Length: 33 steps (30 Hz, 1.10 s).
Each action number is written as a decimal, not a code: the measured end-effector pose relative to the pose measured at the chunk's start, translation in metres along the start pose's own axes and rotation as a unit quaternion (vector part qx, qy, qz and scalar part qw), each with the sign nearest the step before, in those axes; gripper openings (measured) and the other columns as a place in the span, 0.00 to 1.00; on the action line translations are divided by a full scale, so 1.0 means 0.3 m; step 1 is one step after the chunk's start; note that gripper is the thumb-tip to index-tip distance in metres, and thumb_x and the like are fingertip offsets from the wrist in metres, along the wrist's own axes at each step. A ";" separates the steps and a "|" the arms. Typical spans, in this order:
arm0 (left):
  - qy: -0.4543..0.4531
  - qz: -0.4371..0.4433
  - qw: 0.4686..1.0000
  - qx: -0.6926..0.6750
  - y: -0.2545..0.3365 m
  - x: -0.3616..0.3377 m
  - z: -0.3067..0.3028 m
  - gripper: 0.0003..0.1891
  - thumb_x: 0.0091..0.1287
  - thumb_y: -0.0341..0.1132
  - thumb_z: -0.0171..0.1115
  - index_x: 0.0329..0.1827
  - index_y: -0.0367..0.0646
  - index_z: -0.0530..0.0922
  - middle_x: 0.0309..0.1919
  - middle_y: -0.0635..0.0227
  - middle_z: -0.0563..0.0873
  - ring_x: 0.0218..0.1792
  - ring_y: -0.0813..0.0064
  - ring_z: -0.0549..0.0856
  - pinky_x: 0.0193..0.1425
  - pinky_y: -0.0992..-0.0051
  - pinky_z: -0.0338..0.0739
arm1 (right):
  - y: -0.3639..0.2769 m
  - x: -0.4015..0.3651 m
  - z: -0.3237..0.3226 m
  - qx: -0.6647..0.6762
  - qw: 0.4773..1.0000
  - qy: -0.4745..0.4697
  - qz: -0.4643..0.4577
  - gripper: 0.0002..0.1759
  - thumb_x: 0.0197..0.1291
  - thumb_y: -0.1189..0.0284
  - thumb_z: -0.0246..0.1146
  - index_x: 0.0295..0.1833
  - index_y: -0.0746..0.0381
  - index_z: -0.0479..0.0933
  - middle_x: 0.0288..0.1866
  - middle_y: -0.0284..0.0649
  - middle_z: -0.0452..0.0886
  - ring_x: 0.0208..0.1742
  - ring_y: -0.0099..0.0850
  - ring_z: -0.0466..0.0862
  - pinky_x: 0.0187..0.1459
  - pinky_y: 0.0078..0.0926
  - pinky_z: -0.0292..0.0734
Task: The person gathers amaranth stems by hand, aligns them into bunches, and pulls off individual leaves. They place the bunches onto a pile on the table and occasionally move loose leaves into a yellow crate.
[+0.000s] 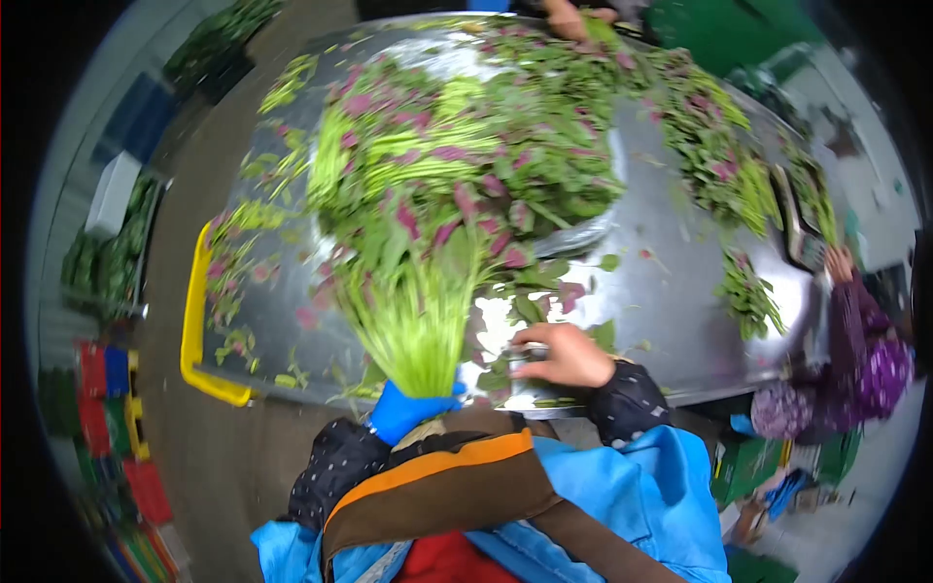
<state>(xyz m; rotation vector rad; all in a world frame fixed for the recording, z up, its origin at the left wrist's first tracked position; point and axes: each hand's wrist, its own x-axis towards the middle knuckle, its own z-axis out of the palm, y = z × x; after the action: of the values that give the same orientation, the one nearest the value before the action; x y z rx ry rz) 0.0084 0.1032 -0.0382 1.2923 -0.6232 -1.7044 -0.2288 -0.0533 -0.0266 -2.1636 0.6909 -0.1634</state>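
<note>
My left hand, in a blue glove, is wrapped round the stem ends of a bunch of leafy greens at the table's near edge. The bunch's green and purple leaves point away from me. To its right, my bare right hand has its thumb and fingers curled round a small object, which is too blurred to make out. Loose leaves lie beside that hand. Beyond the bunch, a large pile of greens rests on the metal table.
Smaller bunches lie along the table's right side, near a dark tray-like object. A yellow crate borders the left edge. A person in purple stands at right; another person's hands show at the far edge.
</note>
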 end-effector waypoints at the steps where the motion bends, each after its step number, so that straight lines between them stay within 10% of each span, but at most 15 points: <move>1: -0.012 0.004 1.000 -0.019 -0.009 0.004 -0.002 0.23 0.57 0.19 0.64 0.57 0.32 0.71 0.47 0.57 0.82 0.47 0.66 0.83 0.51 0.66 0.81 | 0.001 0.017 0.030 0.158 0.987 -0.012 0.033 0.21 0.51 0.69 0.70 0.50 0.65 0.77 0.43 0.38 0.84 0.41 0.25 0.82 0.42 0.25 0.77; 3: -0.026 0.002 0.999 -0.046 -0.029 0.009 -0.006 0.24 0.57 0.20 0.64 0.58 0.32 0.70 0.48 0.56 0.81 0.48 0.63 0.82 0.50 0.65 0.82 | 0.035 0.085 0.159 0.516 0.847 -0.097 0.080 0.27 0.58 0.67 0.66 0.60 0.69 0.69 0.52 0.40 0.80 0.51 0.27 0.79 0.51 0.24 0.74; 8: -0.037 0.066 0.987 0.142 -0.029 -0.005 -0.037 0.25 0.56 0.29 0.70 0.56 0.36 0.73 0.47 0.61 0.82 0.47 0.68 0.83 0.50 0.70 0.78 | -0.159 0.229 0.382 0.616 0.783 -0.083 -0.027 0.30 0.55 0.68 0.69 0.62 0.63 0.68 0.60 0.37 0.74 0.58 0.23 0.72 0.57 0.25 0.68; 19: -0.105 0.018 0.890 0.444 0.005 0.074 0.068 0.18 0.59 0.36 0.67 0.49 0.35 0.79 0.41 0.61 0.85 0.43 0.71 0.83 0.51 0.73 0.76 | -0.181 0.044 0.144 0.475 0.874 0.037 -0.093 0.13 0.56 0.71 0.67 0.45 0.67 0.78 0.40 0.39 0.85 0.42 0.25 0.83 0.47 0.25 0.76; 22: -0.192 -0.052 0.940 0.278 -0.014 0.091 0.045 0.14 0.62 0.29 0.62 0.50 0.34 0.79 0.42 0.61 0.85 0.42 0.75 0.83 0.51 0.76 0.76 | -0.115 -0.080 -0.074 0.424 0.896 0.095 -0.089 0.15 0.57 0.72 0.66 0.47 0.68 0.77 0.41 0.42 0.84 0.40 0.27 0.84 0.45 0.26 0.79; 28: -0.057 -0.029 0.982 0.175 -0.060 0.085 -0.071 0.14 0.62 0.22 0.58 0.51 0.31 0.76 0.45 0.57 0.84 0.46 0.71 0.83 0.54 0.74 0.77 | 0.033 -0.409 -0.510 0.405 0.877 0.253 0.056 0.15 0.57 0.76 0.64 0.49 0.69 0.72 0.39 0.46 0.83 0.38 0.31 0.84 0.41 0.27 0.80; 33: -0.013 -0.067 0.991 0.115 -0.133 0.093 -0.145 0.12 0.62 0.22 0.58 0.49 0.32 0.77 0.42 0.58 0.85 0.43 0.70 0.84 0.53 0.74 0.78 | 0.526 -0.675 -0.421 0.483 0.820 0.212 0.222 0.12 0.56 0.77 0.63 0.45 0.71 0.73 0.37 0.45 0.82 0.34 0.33 0.83 0.37 0.29 0.81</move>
<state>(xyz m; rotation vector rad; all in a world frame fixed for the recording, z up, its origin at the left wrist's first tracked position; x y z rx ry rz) 0.0335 0.1033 -0.0985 1.5043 -0.7811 -1.8010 -0.5085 -0.1111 -0.0414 -0.9517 1.0498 -0.6113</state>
